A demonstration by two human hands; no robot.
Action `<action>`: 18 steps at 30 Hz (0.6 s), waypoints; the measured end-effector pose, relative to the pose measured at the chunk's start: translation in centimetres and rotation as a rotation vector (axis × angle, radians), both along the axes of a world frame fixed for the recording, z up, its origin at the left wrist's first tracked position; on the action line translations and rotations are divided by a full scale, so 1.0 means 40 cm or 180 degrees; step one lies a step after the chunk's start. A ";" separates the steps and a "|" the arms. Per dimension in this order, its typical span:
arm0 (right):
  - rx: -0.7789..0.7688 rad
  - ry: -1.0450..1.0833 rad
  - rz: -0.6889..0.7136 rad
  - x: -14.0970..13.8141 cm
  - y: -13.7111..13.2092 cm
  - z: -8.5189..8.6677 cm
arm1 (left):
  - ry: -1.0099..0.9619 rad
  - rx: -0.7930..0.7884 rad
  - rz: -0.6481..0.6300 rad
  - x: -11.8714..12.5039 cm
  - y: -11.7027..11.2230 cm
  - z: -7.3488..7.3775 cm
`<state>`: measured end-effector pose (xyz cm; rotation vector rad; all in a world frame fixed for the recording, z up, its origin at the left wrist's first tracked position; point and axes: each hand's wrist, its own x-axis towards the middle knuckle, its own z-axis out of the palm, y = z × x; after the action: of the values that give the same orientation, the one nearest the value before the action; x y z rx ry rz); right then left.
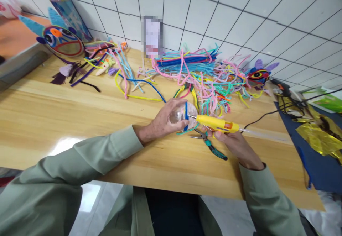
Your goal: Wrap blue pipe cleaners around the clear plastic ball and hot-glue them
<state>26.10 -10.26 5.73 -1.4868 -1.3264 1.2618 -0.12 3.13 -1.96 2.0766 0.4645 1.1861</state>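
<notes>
My left hand [165, 122] is wrapped round a clear plastic ball-shaped piece [191, 112] that has a blue pipe cleaner [186, 115] running across it. In my right hand [229, 140] is a yellow hot glue gun [216, 122], with a clear glue stick [256, 133] sticking out of its back. The gun's metal nozzle touches or nearly touches the plastic beside the blue strip; I cannot tell which. Below the hands lie long-nose pliers [213, 150] with green and black handles. Just behind the ball is a yellow-and-green handled tool [194, 95], partly covered.
Loose pipe cleaners [187, 67] in many colours are heaped along the tiled wall. A decorated face with blue ears [64, 40] and a tall can [68, 13] stand at the left, a smaller decorated face [258, 75] at the right. A black cable [263, 116] crosses the right side near gold foil [315, 136].
</notes>
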 end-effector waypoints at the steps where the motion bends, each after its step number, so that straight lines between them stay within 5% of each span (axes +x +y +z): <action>1: -0.0025 0.0010 0.0006 0.001 0.000 0.000 | -0.0022 0.0006 -0.0011 0.000 0.001 0.000; 18: 0.0076 -0.0552 -0.0133 0.034 -0.012 -0.014 | 0.0099 0.0358 0.0149 0.002 0.012 0.000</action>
<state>27.46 -10.73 5.15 -1.6287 -1.4089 1.1072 -0.03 3.61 -1.98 2.1934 0.4731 1.2342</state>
